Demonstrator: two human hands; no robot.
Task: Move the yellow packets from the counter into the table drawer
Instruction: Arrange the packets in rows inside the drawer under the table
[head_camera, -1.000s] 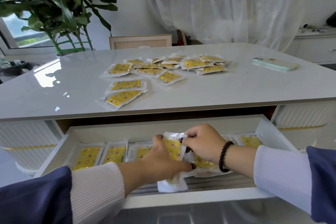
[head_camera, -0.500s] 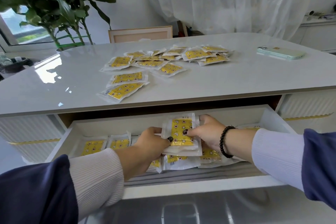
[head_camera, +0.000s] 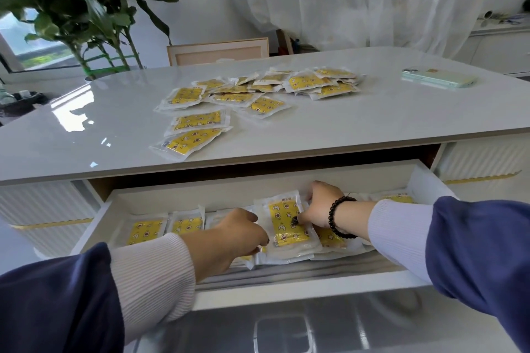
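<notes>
While the drawer point(head_camera: 286, 292) stands pulled out below the counter point(head_camera: 372, 120), both hands are inside it.
Packets on counter: a scattered group point(head_camera: 258, 92) of overlapping yellow packets, more than ten, exact count not clear; the two nearest ones lie apart from the pile.
Packets in drawer: about six visible, in a row, some partly hidden under the hands.
Right hand point(head_camera: 318, 203): it pinches the right edge of the top packet point(head_camera: 285, 223), thumb on its face.
Left hand point(head_camera: 243, 231): fingers curled at the left edge of the same packet; whether it grips cannot be told.
Other things: one phone point(head_camera: 438, 77) on the counter, one plant point(head_camera: 86, 8) behind.
</notes>
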